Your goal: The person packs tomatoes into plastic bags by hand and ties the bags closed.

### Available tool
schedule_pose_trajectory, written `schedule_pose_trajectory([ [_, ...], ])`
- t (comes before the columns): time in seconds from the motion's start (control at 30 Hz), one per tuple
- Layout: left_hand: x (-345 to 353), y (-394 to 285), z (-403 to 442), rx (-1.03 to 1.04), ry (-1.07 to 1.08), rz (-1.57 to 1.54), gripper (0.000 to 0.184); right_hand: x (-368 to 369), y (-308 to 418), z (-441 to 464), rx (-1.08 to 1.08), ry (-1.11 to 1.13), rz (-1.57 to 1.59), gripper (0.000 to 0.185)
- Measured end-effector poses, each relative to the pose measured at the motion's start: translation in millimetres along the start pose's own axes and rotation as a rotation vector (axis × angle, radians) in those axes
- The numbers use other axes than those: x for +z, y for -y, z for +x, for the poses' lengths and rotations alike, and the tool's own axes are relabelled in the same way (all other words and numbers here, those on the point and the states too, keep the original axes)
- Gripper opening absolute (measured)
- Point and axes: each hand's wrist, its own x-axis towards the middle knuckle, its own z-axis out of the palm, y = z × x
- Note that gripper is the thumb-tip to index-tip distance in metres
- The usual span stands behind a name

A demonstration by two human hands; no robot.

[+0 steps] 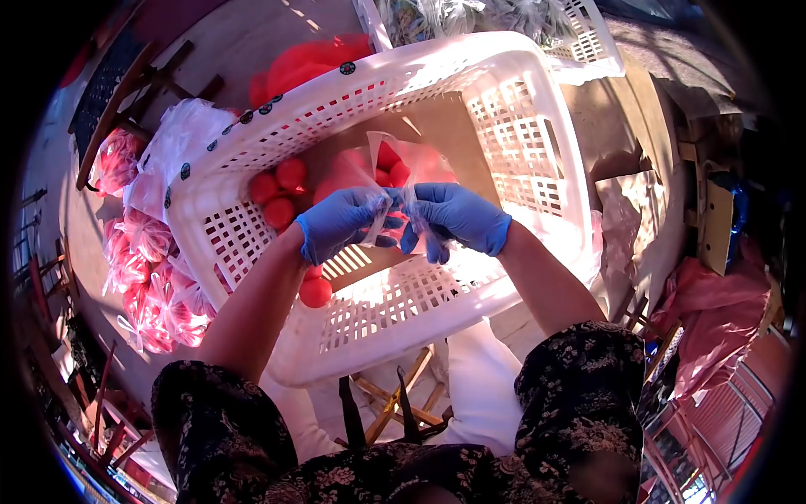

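My left hand (340,225), in a blue glove, pinches one side of a clear plastic bag (351,170). On the other side of the same bag, the gloved fingers of my right hand (462,220) are closed on the film. Red round fruit, which look like tomatoes, show through the bag beyond my fingers. Both hands are above a large white plastic basket (537,160) with slotted walls. Loose tomatoes (291,174) lie inside at the left, and another tomato (316,292) sits by the near wall. My hands partly hide the bag's mouth.
Filled, tied bags of red fruit (151,239) are heaped on the floor left of the basket. Beyond it stand a red cloth or net (306,67) and a second white crate (592,38) holding plastic bags. Cardboard (642,109) lies at the right.
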Motion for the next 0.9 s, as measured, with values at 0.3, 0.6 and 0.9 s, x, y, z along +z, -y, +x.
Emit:
schedule_pose_trajectory([
  [0.3,13.1,13.4,28.5,0.003,-0.054,-0.039,0.026,17.4,-22.7,13.0,-0.113,0.114,-0.031,0.028],
  [0.6,-52.8,45.1,8.8,0.005,-0.586,-0.207,0.013,-58.2,-35.6,28.3,-0.027,-0.524,0.372,0.018],
  [0.9,-54.4,24.7,19.8,0.338,-0.417,-0.820,0.022,-51.1,-8.6,31.2,0.153,-0.196,-0.645,0.021],
])
